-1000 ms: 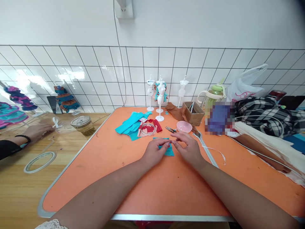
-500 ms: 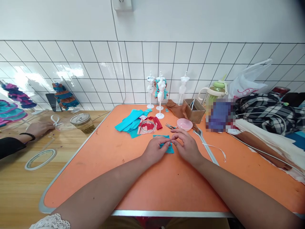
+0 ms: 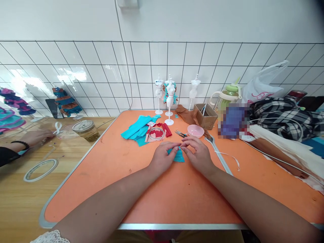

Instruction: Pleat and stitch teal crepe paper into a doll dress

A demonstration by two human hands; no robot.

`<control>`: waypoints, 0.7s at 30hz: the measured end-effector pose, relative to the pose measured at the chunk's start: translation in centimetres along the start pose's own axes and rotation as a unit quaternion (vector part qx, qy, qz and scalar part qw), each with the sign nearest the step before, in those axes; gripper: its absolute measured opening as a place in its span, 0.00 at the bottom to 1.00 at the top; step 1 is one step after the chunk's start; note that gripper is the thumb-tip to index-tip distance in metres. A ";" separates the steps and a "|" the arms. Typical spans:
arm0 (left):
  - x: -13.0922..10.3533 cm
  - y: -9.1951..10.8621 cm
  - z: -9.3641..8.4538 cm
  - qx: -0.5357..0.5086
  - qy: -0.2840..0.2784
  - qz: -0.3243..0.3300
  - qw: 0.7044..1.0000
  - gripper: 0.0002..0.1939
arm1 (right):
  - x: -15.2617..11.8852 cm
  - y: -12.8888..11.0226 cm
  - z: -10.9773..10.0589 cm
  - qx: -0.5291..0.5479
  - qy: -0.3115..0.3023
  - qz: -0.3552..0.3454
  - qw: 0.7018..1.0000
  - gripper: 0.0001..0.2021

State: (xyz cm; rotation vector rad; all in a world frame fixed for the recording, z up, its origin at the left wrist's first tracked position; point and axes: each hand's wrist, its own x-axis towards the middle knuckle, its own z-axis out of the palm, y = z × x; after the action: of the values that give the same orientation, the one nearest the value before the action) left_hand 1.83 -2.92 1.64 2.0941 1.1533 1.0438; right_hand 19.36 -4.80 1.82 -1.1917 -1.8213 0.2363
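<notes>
The left hand [image 3: 163, 157] and right hand [image 3: 198, 156] nearly meet over a turquoise cloth piece [image 3: 179, 156] on the orange desk [image 3: 141, 199]; beyond lie snips [image 3: 181, 134] beside a pink bowl [image 3: 195, 131]; white dress forms [image 3: 170, 92] stand behind.

Blue cloth [image 3: 179, 156]: partly hidden by the left hand [image 3: 164, 156]. Anything between its fingertips and those of the right hand [image 3: 197, 153] is too small to tell. Ruffled mannequin [image 3: 166, 97]: half hidden behind 1 white mannequin [image 3: 171, 91]. Purple item [image 3: 232, 121]: blurred into blocks. Co-worker's black sleeve [image 3: 7, 156]: left edge cuts it. Lace cuff [image 3: 52, 237]: bottom edge cuts it.
</notes>
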 end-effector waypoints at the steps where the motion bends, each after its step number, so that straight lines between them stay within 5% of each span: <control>1: 0.1 -0.1 -0.3 0.025 0.015 0.016 0.999 0.13 | 0.2 0.2 -0.3 -0.005 0.000 0.004 1.000 0.06; 4: 0.6 -0.5 -1.2 0.103 0.007 0.061 0.993 0.12 | 0.7 1.4 -1.3 -0.030 -0.050 0.037 0.998 0.07; 11: 0.6 -1.1 -0.6 0.221 -0.138 0.109 0.959 0.12 | 0.8 2.9 -1.4 -0.075 -0.157 0.087 0.981 0.06; 21: 0.5 -0.5 0.8 0.284 -0.137 0.110 0.943 0.08 | 0.4 2.7 -0.6 -0.077 -0.193 0.093 0.974 0.05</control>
State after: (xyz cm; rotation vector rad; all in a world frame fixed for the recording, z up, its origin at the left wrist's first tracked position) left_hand 2.43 -2.32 1.06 2.7645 1.1908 0.5061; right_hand 21.49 -3.27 0.84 -1.5098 -2.0917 0.4677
